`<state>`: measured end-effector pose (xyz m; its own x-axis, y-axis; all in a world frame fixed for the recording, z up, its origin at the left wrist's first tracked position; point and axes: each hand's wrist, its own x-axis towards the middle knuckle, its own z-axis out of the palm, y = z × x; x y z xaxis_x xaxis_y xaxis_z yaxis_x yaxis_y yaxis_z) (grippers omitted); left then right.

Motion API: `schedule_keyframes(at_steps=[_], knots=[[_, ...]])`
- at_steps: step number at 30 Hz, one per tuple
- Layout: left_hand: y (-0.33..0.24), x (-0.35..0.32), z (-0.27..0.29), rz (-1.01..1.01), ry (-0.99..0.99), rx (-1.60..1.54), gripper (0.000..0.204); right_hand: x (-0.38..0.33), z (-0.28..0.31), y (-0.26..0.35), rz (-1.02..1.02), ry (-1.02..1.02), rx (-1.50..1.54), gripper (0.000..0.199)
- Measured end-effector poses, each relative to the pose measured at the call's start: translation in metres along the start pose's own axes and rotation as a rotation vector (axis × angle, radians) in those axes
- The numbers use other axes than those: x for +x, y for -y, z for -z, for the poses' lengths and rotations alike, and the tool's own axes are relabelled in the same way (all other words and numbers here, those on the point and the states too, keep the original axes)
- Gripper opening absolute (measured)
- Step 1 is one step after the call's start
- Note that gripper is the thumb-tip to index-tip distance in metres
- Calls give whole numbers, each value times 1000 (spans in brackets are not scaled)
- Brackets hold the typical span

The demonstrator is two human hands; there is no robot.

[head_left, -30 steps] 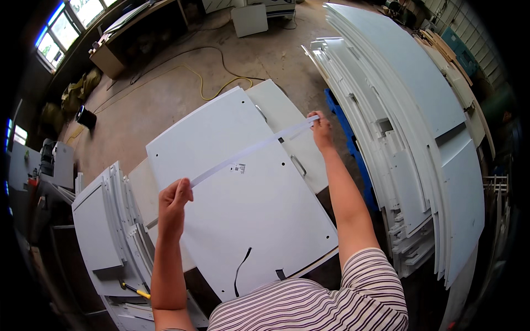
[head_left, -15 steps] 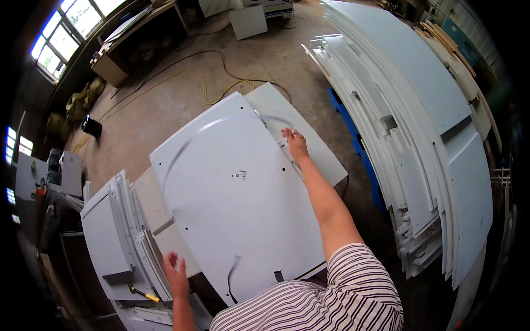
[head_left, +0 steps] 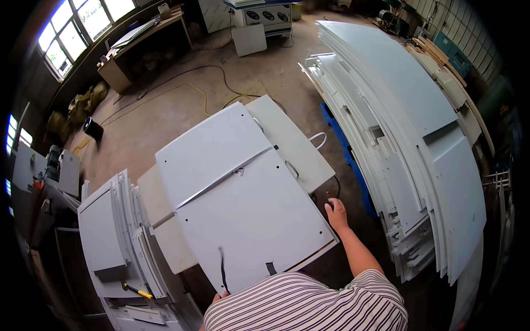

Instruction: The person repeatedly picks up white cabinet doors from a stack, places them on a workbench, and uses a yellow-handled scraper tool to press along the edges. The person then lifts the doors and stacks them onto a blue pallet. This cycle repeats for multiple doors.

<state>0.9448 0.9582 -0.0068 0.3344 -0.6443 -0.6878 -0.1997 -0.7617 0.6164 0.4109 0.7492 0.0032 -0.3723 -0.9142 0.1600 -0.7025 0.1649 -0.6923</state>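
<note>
A large white panel [head_left: 251,212] with small dark holes lies flat before me on a stack of panels. A thin shiny grey band [head_left: 212,188] runs slantwise across it. My left hand [head_left: 221,297] is at the near edge, mostly hidden by my shirt, its fingertips closed at the foot of an upright black strap [head_left: 223,267]. Off the panel's right edge, my right hand [head_left: 337,215] has its fingers curled around something dark that I cannot make out. A short black tab [head_left: 270,268] lies at the near edge.
Curved white panels [head_left: 381,110] are stacked high on a blue pallet [head_left: 348,149] at right. More panels [head_left: 102,226] stand at left, with a yellow-handled hammer [head_left: 137,290] on them. Pale boards with metal handles [head_left: 292,169] show beneath the panel. A yellow hose [head_left: 205,102] crosses the floor.
The looping band has come down flat across the panel. My right hand has moved toward me and right, off the panel. My left hand has moved right, to the black strap's foot.
</note>
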Motion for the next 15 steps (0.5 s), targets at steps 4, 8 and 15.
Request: schedule_keyframes(at_steps=[4, 8, 15], knots=[[5, 3, 3, -41, 40, -13, 51, -68, 30, -15, -164, -47, -187, 31], [7, 21, -7, -88, 87, -15, 49, -101, 26, -33, -645, 90, -109, 58], [19, 28, -6, -119, 152, 29, 46, -135, 15, -15, -958, -4, 796, 48]])
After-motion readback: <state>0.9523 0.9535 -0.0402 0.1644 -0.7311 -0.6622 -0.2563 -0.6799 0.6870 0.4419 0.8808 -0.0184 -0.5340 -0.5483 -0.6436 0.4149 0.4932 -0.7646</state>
